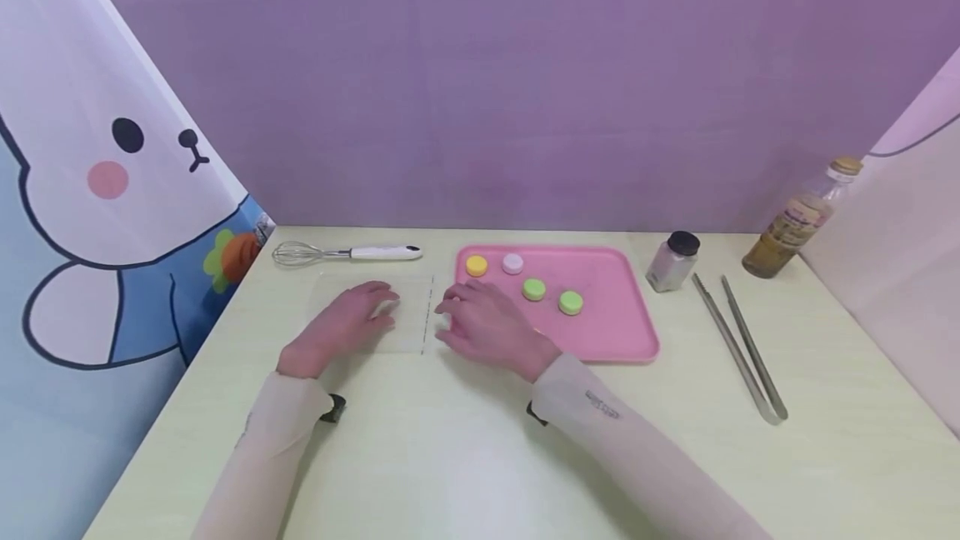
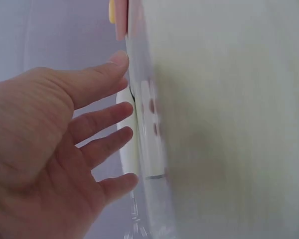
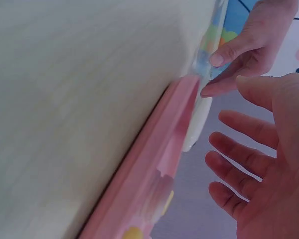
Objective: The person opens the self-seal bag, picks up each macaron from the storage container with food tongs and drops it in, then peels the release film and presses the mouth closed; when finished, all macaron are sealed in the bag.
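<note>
My left hand (image 1: 347, 325) hovers over a clear, flat plastic box (image 1: 411, 315), with its fingers spread loosely and nothing between them. In the left wrist view the box's side (image 2: 152, 149) shows just past the fingertips. My right hand (image 1: 491, 325) is over the left edge of a pink tray (image 1: 615, 340), fingers relaxed, palm empty. On that tray lie a yellow macaron (image 1: 476, 266), a lilac macaron (image 1: 512, 263) and two green ones, the nearer a green macaron (image 1: 571, 302). Another yellow piece (image 3: 133, 233) shows in the right wrist view, mostly hidden by my right hand in the head view.
A whisk (image 1: 386, 252) lies behind the clear box. Right of the tray stand a black-lidded jar (image 1: 672, 262) and metal tongs (image 1: 738, 348) lie in front of it. A corked bottle of brown liquid (image 1: 798, 219) is at the back right corner, by the wall.
</note>
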`<action>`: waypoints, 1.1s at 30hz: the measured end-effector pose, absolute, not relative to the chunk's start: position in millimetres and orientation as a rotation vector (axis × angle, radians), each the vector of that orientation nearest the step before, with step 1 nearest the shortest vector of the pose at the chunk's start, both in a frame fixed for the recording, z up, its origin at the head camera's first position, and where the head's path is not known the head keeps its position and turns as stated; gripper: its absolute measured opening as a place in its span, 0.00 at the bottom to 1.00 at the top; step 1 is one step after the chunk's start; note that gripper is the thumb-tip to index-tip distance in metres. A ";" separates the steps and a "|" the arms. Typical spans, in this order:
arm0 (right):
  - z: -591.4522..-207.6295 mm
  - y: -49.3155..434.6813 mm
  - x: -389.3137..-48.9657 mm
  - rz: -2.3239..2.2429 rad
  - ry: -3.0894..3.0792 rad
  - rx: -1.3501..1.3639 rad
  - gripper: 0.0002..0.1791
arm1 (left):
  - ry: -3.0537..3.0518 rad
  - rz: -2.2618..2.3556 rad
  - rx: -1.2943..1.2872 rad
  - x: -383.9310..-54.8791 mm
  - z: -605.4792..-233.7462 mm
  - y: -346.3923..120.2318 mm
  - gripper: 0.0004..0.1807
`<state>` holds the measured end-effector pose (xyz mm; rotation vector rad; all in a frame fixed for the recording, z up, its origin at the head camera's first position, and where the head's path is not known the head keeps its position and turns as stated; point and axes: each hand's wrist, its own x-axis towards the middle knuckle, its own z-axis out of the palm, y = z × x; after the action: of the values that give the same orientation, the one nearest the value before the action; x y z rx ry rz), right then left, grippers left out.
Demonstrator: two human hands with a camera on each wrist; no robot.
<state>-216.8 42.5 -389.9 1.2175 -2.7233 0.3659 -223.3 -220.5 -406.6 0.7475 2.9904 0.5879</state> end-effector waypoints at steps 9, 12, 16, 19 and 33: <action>-395.3 21.4 -228.0 0.246 -2.822 1.160 0.19 | 2.896 0.847 0.704 -230.7 -418.4 -235.3 0.24; -395.8 15.3 -230.9 0.209 -2.845 1.151 0.20 | 2.869 0.922 0.677 -230.7 -419.5 -237.9 0.25; -398.0 9.1 -234.5 0.140 -2.862 1.128 0.21 | 2.840 0.979 0.664 -231.4 -421.4 -240.2 0.27; -399.2 6.3 -236.0 0.107 -2.872 1.114 0.21 | 2.824 0.991 0.656 -231.9 -423.0 -242.0 0.27; -406.0 0.0 -239.2 -0.022 -2.877 1.130 0.14 | 2.765 1.027 0.624 -231.2 -428.3 -248.9 0.27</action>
<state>-239.2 0.0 -406.0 1.1304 -2.8771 -0.0219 -231.2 -248.9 -428.3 0.6243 2.7648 1.0270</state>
